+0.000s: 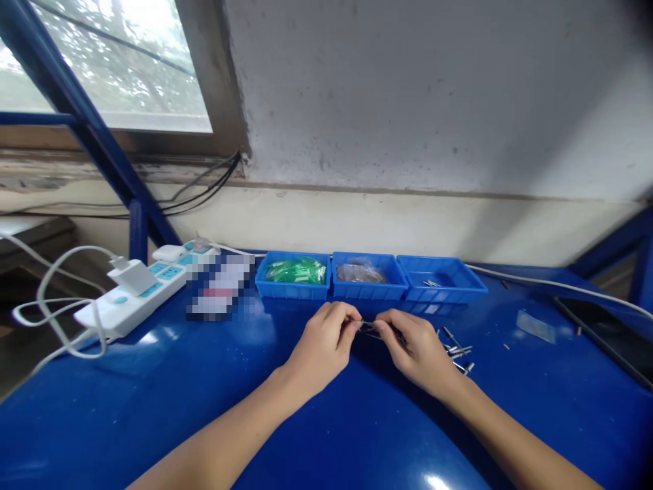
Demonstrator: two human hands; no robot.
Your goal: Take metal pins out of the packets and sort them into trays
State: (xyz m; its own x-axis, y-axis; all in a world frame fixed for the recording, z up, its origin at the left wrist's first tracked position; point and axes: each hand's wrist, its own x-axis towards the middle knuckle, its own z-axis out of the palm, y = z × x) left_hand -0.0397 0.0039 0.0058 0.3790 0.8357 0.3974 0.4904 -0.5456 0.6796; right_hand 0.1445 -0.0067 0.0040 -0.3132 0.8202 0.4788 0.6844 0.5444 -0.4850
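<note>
Above the middle of the blue table, my left hand point(326, 344) pinches one end of a thin metal pin point(368, 325) between thumb and forefinger. From the other side, my right hand point(412, 346) closes thumb and forefinger on its other end. The pin's ends are hidden by my fingertips, and its exact shape is too small to make out. Just beyond my right wrist lie several loose silver metal pins point(459, 352), some with a thicker end.
Three blue bins stand along the back: one with green packets point(296, 270), one with brown pieces in clear plastic point(361, 272), one with a few pins point(432, 284). A white power strip point(140, 299) is left. A phone point(607, 340) and small clear bag point(535, 327) lie right.
</note>
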